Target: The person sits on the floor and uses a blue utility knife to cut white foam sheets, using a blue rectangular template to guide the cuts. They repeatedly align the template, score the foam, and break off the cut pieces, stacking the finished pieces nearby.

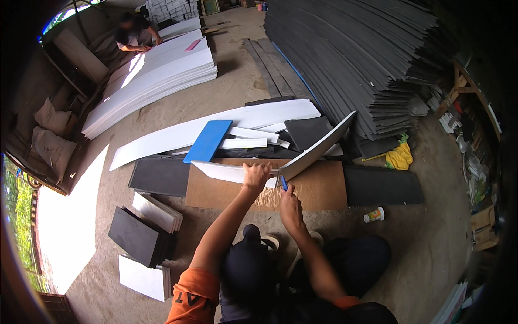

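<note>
My left hand [258, 175] grips the upper edge of a white foam board [218, 171], its fingers bent over the edge. The board stands tilted on a brown wooden board [318, 189]. Beside it, my right hand [291, 204] is closed round a blue utility knife [284, 182]. The knife's front end is at the corner where the white board meets a long grey-faced panel [321, 146] that rises to the right. Its blade is too small to make out. A blue flat panel [208, 141] lies just beyond the white board.
Small stacks of white [141, 276] and black panels [132, 232] stand at my left. A cup [374, 215] and a yellow cloth [399, 155] lie at right. Tall black sheets [345, 59] are stacked beyond. Far left, another person [136, 35] bends over stacked white sheets [162, 70].
</note>
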A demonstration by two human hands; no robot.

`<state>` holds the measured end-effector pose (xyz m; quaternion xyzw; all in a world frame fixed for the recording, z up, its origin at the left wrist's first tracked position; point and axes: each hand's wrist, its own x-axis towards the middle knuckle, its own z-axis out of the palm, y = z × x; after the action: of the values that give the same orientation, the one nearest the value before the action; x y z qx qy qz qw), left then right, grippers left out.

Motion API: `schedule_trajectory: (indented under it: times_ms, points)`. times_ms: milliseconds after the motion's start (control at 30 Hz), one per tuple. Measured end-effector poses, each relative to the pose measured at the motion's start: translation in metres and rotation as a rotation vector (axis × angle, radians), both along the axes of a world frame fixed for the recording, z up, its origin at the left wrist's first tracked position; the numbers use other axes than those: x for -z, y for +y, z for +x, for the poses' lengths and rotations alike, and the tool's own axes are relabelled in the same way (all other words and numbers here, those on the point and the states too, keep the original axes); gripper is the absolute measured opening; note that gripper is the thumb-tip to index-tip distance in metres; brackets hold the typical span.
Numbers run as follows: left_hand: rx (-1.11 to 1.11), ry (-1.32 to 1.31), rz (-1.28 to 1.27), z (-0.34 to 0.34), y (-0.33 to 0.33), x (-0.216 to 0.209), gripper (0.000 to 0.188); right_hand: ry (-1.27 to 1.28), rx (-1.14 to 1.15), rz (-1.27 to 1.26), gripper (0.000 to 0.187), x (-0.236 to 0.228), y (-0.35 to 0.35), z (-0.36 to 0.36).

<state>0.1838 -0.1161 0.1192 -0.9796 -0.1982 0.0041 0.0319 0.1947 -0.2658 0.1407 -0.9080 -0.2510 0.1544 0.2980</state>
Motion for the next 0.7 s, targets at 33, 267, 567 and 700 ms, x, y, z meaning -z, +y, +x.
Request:
schedule_trajectory:
  times_ms: [33,267,567,700]
  points:
    - [0.004,0.036,0.002,0.0,0.0,-0.001,0.044,0.004,-0.001,0.0,0.034,0.0,0.0,0.0]
    - [0.038,0.013,-0.047,0.005,0.001,-0.005,0.042,-0.023,0.004,-0.118,0.034,0.009,0.006,0.001]
    - [0.264,-0.139,-0.196,-0.003,0.022,0.004,0.038,-0.014,-0.014,-0.069,0.031,0.018,0.012,0.001]
    - [0.247,-0.14,-0.241,-0.001,0.019,0.005,0.036,0.011,-0.009,-0.076,0.032,0.019,0.021,0.009]
